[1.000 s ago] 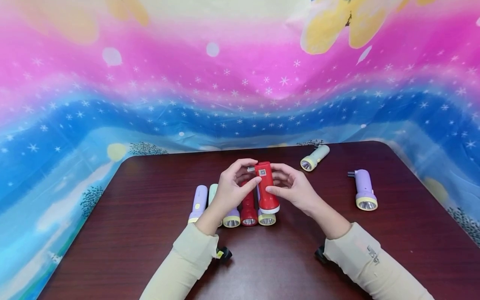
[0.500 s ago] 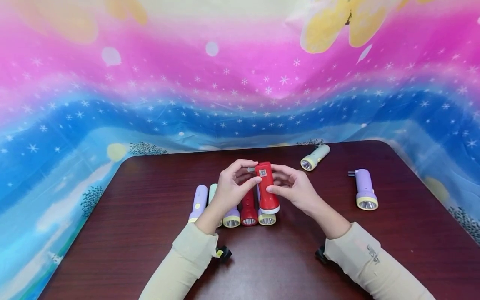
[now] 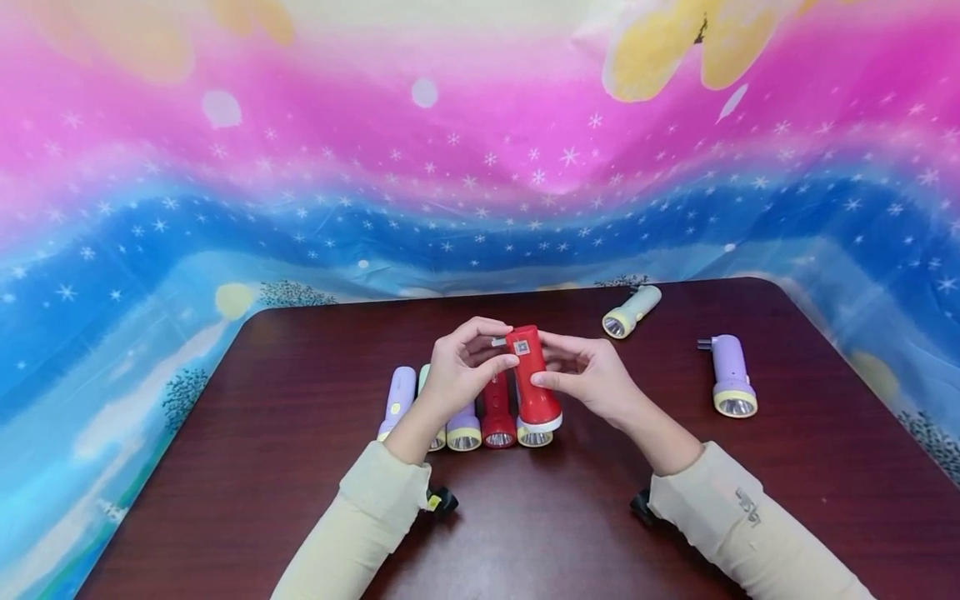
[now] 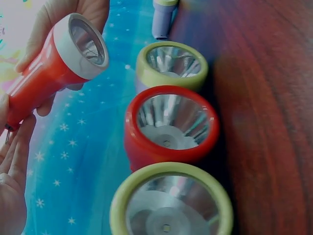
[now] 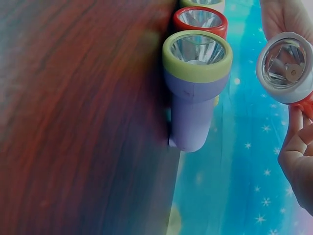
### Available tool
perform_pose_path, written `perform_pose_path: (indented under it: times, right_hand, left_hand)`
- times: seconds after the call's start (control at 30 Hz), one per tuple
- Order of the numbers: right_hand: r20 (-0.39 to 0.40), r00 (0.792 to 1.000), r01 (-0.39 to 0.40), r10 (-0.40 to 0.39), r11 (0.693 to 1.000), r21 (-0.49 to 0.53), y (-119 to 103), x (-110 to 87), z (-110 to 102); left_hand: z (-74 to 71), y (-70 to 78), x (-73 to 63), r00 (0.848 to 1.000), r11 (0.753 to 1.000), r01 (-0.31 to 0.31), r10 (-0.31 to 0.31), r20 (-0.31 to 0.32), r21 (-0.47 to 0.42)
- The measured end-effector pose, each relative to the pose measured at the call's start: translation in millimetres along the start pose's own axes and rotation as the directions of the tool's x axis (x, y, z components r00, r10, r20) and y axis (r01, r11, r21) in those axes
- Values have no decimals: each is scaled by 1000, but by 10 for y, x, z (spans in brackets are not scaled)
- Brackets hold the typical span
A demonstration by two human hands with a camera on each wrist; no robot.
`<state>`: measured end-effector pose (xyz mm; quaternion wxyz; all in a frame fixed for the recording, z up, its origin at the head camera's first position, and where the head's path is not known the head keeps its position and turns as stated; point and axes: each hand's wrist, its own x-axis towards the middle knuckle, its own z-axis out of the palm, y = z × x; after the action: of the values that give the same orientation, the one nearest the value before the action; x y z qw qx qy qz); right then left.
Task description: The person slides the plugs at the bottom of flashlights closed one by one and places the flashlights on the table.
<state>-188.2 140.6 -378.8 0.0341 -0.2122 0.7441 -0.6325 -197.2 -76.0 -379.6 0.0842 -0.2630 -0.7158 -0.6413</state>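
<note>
Both hands hold a red flashlight (image 3: pixel 536 387) with a white rim, raised over a row of flashlights on the table. Its lens end tilts down toward the person, and a square code label faces up. My left hand (image 3: pixel 467 367) pinches its upper left side, where metal plug prongs (image 3: pixel 498 342) stick out. From the right, my right hand (image 3: pixel 592 377) grips it with the thumb on the body; its other fingers are partly hidden behind. Below it in the row lie a dark red flashlight (image 3: pixel 498 417) and a purple one with a yellow rim (image 5: pixel 195 107).
Further left in the row are purple (image 3: pixel 400 396) and mint flashlights, partly behind the left arm. A pale green flashlight (image 3: pixel 632 312) lies at the back right, and a purple flashlight with prongs out (image 3: pixel 730 371) at the right. A patterned cloth (image 3: pixel 480 167) hangs behind the table (image 3: pixel 300 375).
The red flashlight tilts slightly more, its top shifting a little left and its lens end a little right. Both hands keep their hold on it.
</note>
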Motion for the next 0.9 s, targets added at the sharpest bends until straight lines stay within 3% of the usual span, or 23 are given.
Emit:
perform_pose_path:
  times: [0.27, 0.47, 0.67, 0.9]
  right_hand:
    - [2, 1000, -10, 10, 1000, -7, 19, -30, -35]
    - [-2, 1000, 15, -15, 1000, -26, 33, -49, -67]
    - [-9, 1000, 23, -24, 999, -30, 56, -68, -81]
    - [-8, 999, 34, -34, 999, 0, 70, -64, -73]
  left_hand:
    - [22, -5, -5, 1000, 1000, -6, 6, 7, 4]
    - [21, 20, 28, 998, 999, -45, 45, 43, -2]
    - [25, 18, 40, 990, 991, -122, 118, 81, 48]
    - [17, 29, 42, 988, 991, -127, 122, 98, 47]
